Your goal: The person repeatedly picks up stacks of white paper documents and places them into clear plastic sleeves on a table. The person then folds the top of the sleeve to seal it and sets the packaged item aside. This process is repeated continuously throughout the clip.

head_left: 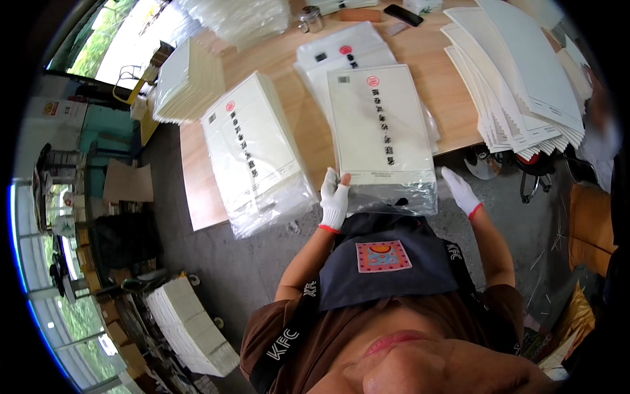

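Observation:
A cream paper envelope in a clear plastic bag (pixel 374 125) lies at the table's front edge, with dark print and a red round mark; the bag's loose end hangs over the edge. My left hand (pixel 335 200), in a white glove with a red cuff, grips its lower left side, a bare thumb tip showing on top. My right hand (pixel 461 192), gloved alike, is held just off the lower right corner, fingers stretched out, holding nothing. Under the envelope lies another bagged one (pixel 318 59). To the left is a thick stack of bagged envelopes (pixel 252 141).
Fanned cream envelopes (pixel 525 72) pile at the table's right; another stack (pixel 190 79) stands at the far left. Clear plastic bags (pixel 239 20), a metal jar (pixel 311 20) and a black phone (pixel 403 14) lie at the back. White bundles (pixel 190 325) stand low on the left.

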{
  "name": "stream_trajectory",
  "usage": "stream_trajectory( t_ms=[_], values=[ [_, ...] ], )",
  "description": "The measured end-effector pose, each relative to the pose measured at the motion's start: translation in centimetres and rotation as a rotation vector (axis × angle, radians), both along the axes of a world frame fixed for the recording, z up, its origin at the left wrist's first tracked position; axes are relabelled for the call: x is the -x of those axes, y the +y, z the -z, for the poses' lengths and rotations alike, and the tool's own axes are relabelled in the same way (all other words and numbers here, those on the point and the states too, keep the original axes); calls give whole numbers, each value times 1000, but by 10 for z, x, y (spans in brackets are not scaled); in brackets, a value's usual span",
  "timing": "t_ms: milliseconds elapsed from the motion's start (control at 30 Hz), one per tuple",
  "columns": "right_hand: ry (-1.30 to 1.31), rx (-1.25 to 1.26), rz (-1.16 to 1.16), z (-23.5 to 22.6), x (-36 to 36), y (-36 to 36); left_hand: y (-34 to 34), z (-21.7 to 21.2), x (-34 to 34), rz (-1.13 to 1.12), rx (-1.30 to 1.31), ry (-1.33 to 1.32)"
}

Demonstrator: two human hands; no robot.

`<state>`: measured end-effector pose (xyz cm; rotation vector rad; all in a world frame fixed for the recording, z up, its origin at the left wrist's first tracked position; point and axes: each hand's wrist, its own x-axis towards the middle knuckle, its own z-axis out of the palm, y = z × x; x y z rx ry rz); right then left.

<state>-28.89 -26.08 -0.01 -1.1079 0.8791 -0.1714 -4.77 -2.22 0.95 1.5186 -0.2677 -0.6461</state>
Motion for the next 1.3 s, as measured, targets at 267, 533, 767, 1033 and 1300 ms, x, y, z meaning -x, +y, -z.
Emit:
stream_trajectory(
  t_ms=[267, 533, 767, 1033, 1300],
  values=[
    [-224, 149, -335, 0, -194, 73, 107, -113, -58, -227, -46, -412],
    [-18, 1064, -640, -31, -332, 142, 205, -71, -160, -252, -1175, -507],
    [162, 1076, -1124, -51, -259, 157, 225, -26, -178, -140, -1082, -651],
    [331, 765, -941, -2, -134, 109, 10, -80, -111, 190, -409, -1185],
    [706, 682, -200, 26, 13, 101, -170, 19, -67, 910, -591, -1211]
  ],
)
